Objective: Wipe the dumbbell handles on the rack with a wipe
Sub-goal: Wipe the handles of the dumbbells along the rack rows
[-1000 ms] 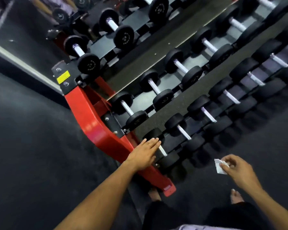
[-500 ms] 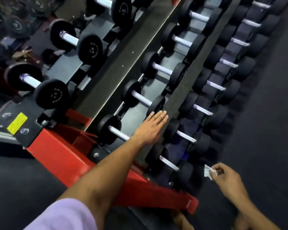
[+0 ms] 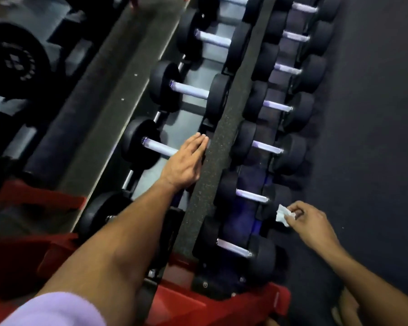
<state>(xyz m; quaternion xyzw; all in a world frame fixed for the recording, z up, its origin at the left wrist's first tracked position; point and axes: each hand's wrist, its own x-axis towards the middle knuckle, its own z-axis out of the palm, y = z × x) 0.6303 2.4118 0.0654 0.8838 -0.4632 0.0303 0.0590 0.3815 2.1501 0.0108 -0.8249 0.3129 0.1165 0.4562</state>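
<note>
Fingers (image 3: 298, 211) of the right hand (image 3: 312, 223) are pinched tight on a small white wipe (image 3: 283, 215), crumpled, held in the air just off the front edge of the lower tier. Over on the other side, the left hand (image 3: 185, 162) lies flat, fingers straight and together, on the front lip of the upper tier, right where a dumbbell handle (image 3: 160, 147) meets its near head; that head is hidden under the hand. It looks like a bracing hand, not a working one.

So where are we? By my reading, this is the approach: wipe in hand, nothing touched with it yet. The wipe hangs between two lower-tier dumbbells, close to the end of one pale handle (image 3: 252, 196) and above the nearest handle (image 3: 232, 248) by the red frame (image 3: 222, 304) of the rack. Which one gets it first I cannot tell.

Next move, as I judge it: bring the wipe down onto a bar, wrap the fingers round it, and run along between the two black heads. The gap is short, so the hand needs to turn in line with the bar. More handles run away up both tiers, all waiting; the task looks barely begun.
</note>
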